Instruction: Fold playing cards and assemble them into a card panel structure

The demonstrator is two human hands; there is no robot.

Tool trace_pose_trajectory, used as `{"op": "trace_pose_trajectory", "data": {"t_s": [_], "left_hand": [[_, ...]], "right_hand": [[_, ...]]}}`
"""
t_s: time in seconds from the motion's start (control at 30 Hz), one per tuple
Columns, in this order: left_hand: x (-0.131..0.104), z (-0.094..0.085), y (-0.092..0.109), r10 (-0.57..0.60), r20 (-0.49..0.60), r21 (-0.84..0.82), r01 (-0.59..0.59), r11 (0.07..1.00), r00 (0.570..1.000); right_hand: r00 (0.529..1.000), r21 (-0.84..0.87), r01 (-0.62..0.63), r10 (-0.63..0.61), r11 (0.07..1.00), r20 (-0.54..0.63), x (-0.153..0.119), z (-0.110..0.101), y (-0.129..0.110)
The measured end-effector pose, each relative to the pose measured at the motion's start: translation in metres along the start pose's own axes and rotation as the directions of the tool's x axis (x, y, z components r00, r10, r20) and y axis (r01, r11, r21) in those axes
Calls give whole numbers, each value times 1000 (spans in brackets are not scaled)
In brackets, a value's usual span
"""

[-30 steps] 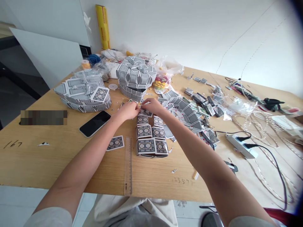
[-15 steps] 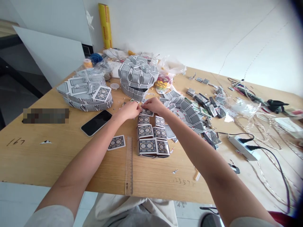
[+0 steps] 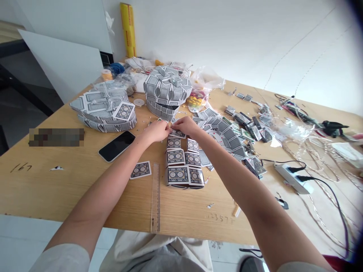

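Note:
My left hand (image 3: 159, 130) and my right hand (image 3: 185, 125) meet at the far end of a box (image 3: 185, 186) faced with dark patterned playing cards. The fingers of both are closed in a pinch, fingertips almost touching. What lies between them is too small to make out. Just below the fingertips shows a playing card (image 3: 178, 133), partly covered by my right hand. Brown box surface shows in the gaps between the cards. A single loose card (image 3: 141, 170) lies by my left forearm, beside a clear ruler (image 3: 155, 198).
A black phone (image 3: 117, 146) lies left of my hands. Behind stand a card-covered lidded box (image 3: 168, 90) and a boat-shaped one (image 3: 102, 107). An open card tray (image 3: 235, 145) and small card bundles are at right, near a power strip (image 3: 293, 179) with cords.
The whole view has shifted slightly. Both hands stay pinched together at the far end of the box, with hardly any movement in the fingers.

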State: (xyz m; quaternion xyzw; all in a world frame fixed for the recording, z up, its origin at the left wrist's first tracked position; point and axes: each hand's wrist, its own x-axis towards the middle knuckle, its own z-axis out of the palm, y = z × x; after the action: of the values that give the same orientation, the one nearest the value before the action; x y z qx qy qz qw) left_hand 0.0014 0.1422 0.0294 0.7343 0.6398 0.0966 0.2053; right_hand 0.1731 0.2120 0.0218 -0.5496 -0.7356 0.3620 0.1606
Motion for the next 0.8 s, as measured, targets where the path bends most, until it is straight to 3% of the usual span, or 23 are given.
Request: {"op": "trace_pose_trajectory", "data": {"t_s": [0.47, 0.8], "left_hand": [[-1, 1, 4, 6, -2, 20, -5, 1000, 1000], [-5, -3, 11, 0, 8, 35, -1, 999, 1000]], "right_hand": [[991, -206, 83, -102, 975, -85, 1, -1, -2], [986, -302, 125, -152, 945, -68, -1, -2, -8]]}}
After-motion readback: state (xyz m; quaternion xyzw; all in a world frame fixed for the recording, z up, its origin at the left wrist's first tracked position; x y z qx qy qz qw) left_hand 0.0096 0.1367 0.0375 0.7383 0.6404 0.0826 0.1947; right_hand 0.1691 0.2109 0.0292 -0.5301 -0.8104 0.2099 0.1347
